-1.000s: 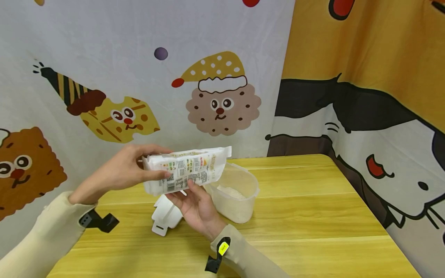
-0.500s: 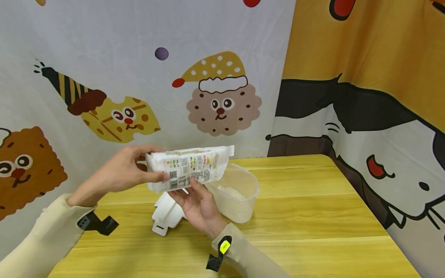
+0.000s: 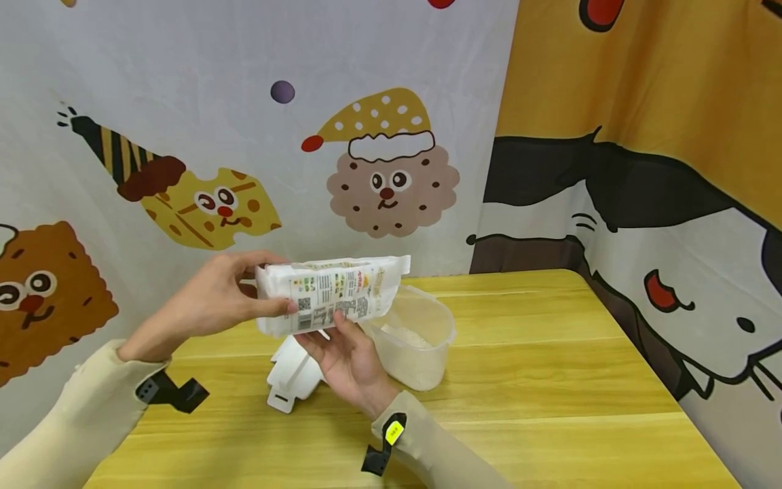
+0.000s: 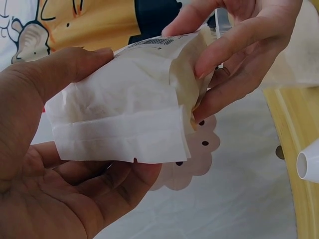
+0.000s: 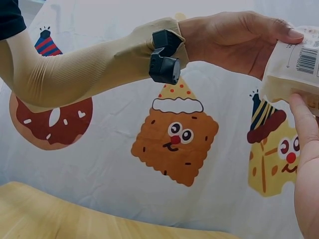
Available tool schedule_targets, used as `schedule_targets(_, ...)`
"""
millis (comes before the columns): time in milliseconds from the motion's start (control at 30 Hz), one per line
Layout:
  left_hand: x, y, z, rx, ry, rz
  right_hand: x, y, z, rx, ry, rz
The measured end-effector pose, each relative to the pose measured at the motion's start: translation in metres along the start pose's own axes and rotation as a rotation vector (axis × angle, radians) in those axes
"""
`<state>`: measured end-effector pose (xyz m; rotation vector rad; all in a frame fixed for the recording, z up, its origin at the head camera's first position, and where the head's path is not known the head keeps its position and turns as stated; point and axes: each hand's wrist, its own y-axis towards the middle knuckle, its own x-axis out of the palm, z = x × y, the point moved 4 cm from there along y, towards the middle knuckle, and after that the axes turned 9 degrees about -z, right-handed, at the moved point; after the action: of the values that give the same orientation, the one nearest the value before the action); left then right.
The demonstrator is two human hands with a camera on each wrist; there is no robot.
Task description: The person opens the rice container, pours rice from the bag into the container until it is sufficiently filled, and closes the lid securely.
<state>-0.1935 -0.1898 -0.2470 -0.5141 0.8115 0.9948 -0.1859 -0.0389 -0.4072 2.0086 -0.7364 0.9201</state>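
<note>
Held level above the table is a white printed packet (image 3: 332,292) with a barcode and coloured pictures on its side. My left hand (image 3: 222,295) grips its left end, thumb on the near face and fingers behind. From below, my right hand (image 3: 351,363) holds the middle, its thumb on the printed face; the left wrist view shows its fingers (image 4: 234,45) against the packet's side. The packet's right end reaches the rim of a clear plastic container (image 3: 427,367) partly filled with whitish grains (image 3: 406,337). Whether anything leaves the packet, I cannot tell.
A white plastic piece with a slotted tab (image 3: 296,377) lies on the wooden table (image 3: 519,407), left of the container and partly behind my right hand. A cartoon-print curtain (image 3: 232,136) hangs directly behind the table and along its right side.
Both hands have shifted the packet slightly to the right over the first half second. Since then it has stayed almost still. The container and the white plastic piece have not moved.
</note>
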Motion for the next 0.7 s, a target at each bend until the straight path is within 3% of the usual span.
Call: schedule_targets(700, -0.0021, -0.0009, 0.0017, 0.020, -0.013, 0.013, 0.0036, 0.0009, -0.0007, -0.010, 0.013, -0.009)
